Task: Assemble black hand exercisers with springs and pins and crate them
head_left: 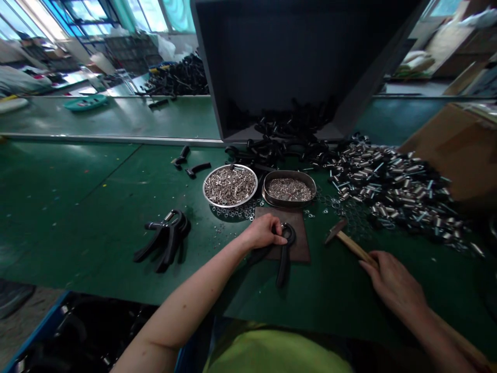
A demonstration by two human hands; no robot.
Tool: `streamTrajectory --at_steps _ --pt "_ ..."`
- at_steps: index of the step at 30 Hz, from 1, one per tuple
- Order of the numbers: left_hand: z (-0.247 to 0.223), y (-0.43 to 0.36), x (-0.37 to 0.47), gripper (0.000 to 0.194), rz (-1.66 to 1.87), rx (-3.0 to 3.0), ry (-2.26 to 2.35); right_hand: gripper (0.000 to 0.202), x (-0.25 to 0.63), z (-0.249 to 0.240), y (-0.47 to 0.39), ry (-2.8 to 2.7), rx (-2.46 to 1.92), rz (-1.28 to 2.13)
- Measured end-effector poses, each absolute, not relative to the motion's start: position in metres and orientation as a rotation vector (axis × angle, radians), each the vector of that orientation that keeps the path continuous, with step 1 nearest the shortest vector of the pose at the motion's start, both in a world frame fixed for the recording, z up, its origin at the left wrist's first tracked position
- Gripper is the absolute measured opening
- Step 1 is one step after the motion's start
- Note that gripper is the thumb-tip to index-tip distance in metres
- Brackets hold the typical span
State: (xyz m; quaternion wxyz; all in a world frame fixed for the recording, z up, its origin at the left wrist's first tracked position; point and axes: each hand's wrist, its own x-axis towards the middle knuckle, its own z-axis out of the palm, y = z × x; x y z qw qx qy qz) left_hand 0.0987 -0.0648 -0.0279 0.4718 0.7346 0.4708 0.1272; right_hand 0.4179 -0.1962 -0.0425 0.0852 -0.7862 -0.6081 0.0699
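My left hand (263, 232) pinches a black plastic spring clamp (285, 259) near its jaw end. The clamp lies partly on a flat brown plate (301, 248), one handle pointing toward me. My fingers hide part of it. To the right, my right hand (396, 282) is closed around the wooden handle of a hammer (349, 242). The hammer's metal head rests at or just above the table, apart from the plate. Further left lies a small pile of similar black clamps (166, 238).
Behind the plate stand a round dish of metal pins (230, 186) and an oval tin of small metal parts (289, 190). A large dark bin (310, 57) spills black parts. Metal springs and black pieces (396, 181) are heaped right, beside a cardboard box (446, 140).
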Motion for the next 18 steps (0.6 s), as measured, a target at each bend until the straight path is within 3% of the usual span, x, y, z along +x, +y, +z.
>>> streamTrajectory --at_steps 5,9,13,18 --pt "-0.032 -0.064 0.100 0.027 0.331 1.780 1.132 0.039 0.359 0.015 -0.184 -1.596 -1.882 0.656" --pt "-0.030 -0.066 0.100 0.028 0.339 1.793 1.142 0.044 0.323 0.028 -0.173 -1.682 -1.576 0.536" --pt "-0.027 -0.067 0.100 0.028 0.346 1.806 1.147 0.039 0.317 0.018 -0.163 -2.046 -1.648 0.644" --pt "-0.024 -0.066 0.100 0.028 0.345 1.843 1.166 0.047 0.316 0.015 -0.166 -1.887 -1.661 0.488"
